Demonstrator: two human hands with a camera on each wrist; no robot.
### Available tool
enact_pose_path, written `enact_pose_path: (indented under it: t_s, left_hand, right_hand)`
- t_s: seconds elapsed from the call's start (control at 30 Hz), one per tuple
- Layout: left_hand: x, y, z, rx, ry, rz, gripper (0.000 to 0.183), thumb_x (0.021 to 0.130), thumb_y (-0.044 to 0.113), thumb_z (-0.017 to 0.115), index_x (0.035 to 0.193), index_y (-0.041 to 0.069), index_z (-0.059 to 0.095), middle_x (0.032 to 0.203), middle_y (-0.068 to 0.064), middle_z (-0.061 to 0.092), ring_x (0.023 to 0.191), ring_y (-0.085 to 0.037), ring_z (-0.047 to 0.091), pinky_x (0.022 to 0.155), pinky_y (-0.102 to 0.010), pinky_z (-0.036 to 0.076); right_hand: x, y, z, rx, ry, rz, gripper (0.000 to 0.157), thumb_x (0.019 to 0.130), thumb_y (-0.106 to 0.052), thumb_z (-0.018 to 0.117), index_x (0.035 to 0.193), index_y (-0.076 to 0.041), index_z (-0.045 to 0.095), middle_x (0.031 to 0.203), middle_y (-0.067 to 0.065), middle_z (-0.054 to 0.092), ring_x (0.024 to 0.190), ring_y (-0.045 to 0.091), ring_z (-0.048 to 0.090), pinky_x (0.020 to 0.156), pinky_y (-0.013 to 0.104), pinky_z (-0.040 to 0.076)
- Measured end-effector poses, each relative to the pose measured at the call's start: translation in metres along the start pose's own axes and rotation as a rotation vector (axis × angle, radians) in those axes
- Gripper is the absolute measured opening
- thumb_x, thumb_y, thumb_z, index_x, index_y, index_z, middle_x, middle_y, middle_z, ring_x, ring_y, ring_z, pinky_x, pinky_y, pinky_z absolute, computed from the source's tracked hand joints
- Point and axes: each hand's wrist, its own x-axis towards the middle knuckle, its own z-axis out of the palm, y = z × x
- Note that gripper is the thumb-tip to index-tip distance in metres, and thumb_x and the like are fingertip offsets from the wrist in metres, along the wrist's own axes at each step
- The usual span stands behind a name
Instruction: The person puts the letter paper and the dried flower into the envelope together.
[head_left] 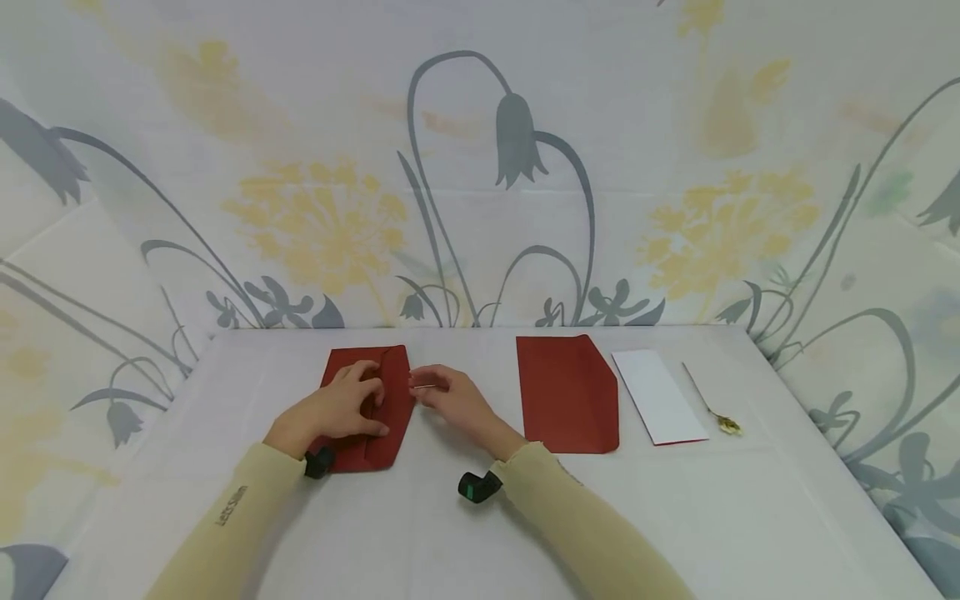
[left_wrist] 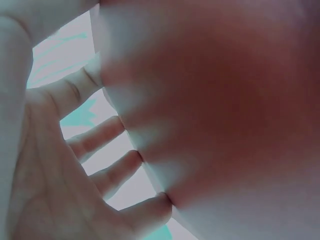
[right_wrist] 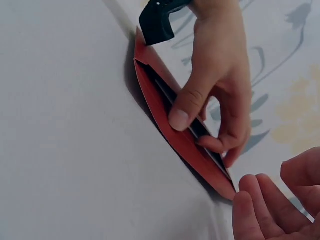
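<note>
A red envelope (head_left: 395, 400) lies on the white table at left, its pointed flap toward the right. Across its body rests my left hand (head_left: 341, 404), thumb and fingertips spread on the paper near the fold. In the right wrist view the envelope (right_wrist: 156, 107) gapes along its length, with a dark inside and a thin pale edge, the left thumb (right_wrist: 182, 117) at the opening. My right hand (head_left: 457, 404) is at the flap's right edge, fingertips close to it, thumb apart from the fingers (right_wrist: 245, 200). Blurred red paper (left_wrist: 235, 100) fills much of the left wrist view.
A second red envelope (head_left: 566, 396) lies right of the hands. Beside it are a white folded card (head_left: 660, 396) with a red lower edge and a thin-stemmed dried flower (head_left: 727, 424). A flower-printed cloth (head_left: 480, 208) hangs behind the table (head_left: 420, 533).
</note>
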Motion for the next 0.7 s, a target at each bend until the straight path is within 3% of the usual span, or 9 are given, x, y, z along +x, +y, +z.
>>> enact_pose_path:
  t_s: [0.33, 0.7]
  left_hand:
    - [0.004, 0.000, 0.002, 0.031, -0.006, -0.024, 0.036, 0.078, 0.040, 0.084, 0.090, 0.020, 0.057, 0.150, -0.022, 0.033, 0.134, -0.046, 0.031, 0.084, -0.054, 0.051]
    - [0.003, -0.002, 0.003, 0.032, 0.018, -0.015, 0.036, 0.078, 0.038, 0.085, 0.091, 0.019, 0.057, 0.149, -0.023, 0.033, 0.135, -0.048, 0.029, 0.087, -0.058, 0.050]
  right_hand:
    - [-0.027, -0.001, -0.045, 0.005, 0.061, 0.002, 0.035, 0.099, -0.001, 0.056, 0.134, 0.001, 0.056, 0.127, 0.012, 0.063, 0.115, 0.024, 0.064, 0.096, 0.033, 0.051]
    - [-0.061, 0.001, -0.110, -0.146, 0.171, -0.016, 0.035, 0.098, -0.007, 0.062, 0.133, -0.006, 0.058, 0.127, 0.009, 0.064, 0.116, 0.025, 0.062, 0.096, 0.032, 0.051]
